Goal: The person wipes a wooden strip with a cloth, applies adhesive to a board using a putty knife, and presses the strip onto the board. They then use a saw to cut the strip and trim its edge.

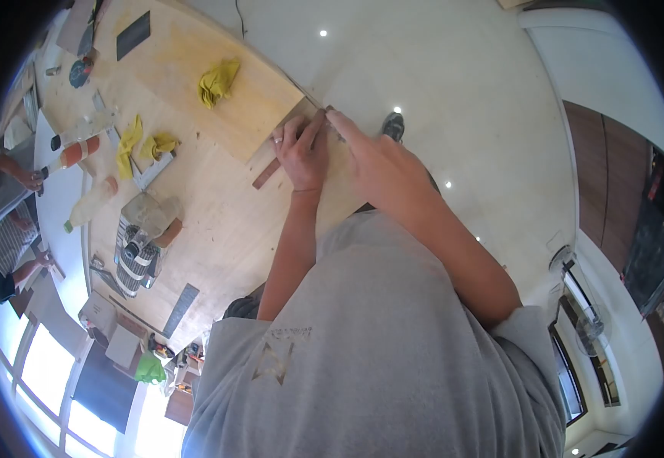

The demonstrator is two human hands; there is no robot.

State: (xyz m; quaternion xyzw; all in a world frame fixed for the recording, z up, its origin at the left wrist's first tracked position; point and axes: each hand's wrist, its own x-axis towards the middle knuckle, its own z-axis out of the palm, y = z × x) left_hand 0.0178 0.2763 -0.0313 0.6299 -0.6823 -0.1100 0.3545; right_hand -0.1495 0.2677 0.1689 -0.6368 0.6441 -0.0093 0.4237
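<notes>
A narrow reddish-brown strip (267, 174), like a thin piece of wood, lies at the corner of the workbench. My left hand (303, 159) is closed over its middle with the fingers bent, and a ring shows on one finger. Beyond those fingers the strip seems to continue up to my right hand (362, 149). The right fingertips are closed at that far end, though most of the fingers are hidden behind the back of the hand. Just past my hands is the edge of a pale wooden board (259, 114).
A yellow cloth (219, 82) and a dark sanding sheet (133, 35) lie on the board. More yellow cloths (129, 146), bottles (91, 202) and a dark strip (180, 309) are on the bench. Another person's hand (30, 179) is at the far left. A shoe (394, 127) stands on the floor.
</notes>
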